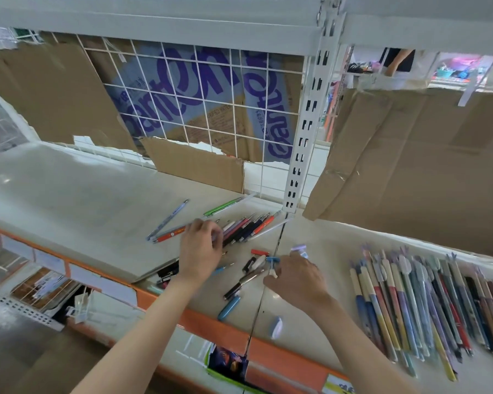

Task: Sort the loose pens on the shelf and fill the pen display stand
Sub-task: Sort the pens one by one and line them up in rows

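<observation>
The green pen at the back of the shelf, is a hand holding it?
No, the green pen lies alone on the shelf, beyond the left hand and the right hand.

Left hand (201, 245) on loose pens (245, 227); right hand (295, 277) pinching small pen (272, 267).

the left half of the pale cream shelf board (69, 189) lies bare, open from the orange front edge (160, 301) back to the torn brown cardboard sheet (195, 166) and white wire grid (211, 103) closing off the rear. overhead, the white upper shelf (154, 21) caps the reach. the white slotted upright post (303, 132) stands at the back beside the seam. around the seam, a fan of loose pens (248, 227) and scattered caps crowd the board. to the right, a dense row of long coloured pens (427, 302) covers the board, with a tilted cardboard panel (410, 163) leaning over it.
</observation>
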`<state>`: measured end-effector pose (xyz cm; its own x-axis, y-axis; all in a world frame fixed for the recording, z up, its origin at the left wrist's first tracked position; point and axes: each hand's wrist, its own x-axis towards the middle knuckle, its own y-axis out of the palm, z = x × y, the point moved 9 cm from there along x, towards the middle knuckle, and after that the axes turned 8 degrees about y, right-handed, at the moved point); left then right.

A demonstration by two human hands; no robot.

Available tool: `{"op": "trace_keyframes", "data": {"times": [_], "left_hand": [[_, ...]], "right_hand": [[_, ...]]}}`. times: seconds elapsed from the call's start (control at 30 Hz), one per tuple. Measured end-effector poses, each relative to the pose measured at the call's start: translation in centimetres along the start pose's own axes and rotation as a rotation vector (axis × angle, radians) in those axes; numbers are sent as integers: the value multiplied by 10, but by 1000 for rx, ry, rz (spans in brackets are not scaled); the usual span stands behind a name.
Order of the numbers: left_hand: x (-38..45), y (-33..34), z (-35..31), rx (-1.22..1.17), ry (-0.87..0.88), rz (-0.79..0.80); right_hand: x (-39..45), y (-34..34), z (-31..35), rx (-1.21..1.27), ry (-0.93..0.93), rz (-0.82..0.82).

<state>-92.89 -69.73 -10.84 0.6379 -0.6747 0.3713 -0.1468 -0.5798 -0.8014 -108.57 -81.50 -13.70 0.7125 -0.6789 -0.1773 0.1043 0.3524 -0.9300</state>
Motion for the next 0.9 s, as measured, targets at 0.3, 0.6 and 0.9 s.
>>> {"op": "trace_keyframes", "data": {"times": [0.3,0.6,0.9], "left_hand": [[12,11,17,108,8,194],[-14,-17,-33,-233,244,164],[-35,-15,-48,-418,195,301]], "right_hand": [[-1,-6,-27,596,89,-4],[-11,-36,-33,1447,6,-52],[-13,-45,-22,1419,-43,-64]]}}
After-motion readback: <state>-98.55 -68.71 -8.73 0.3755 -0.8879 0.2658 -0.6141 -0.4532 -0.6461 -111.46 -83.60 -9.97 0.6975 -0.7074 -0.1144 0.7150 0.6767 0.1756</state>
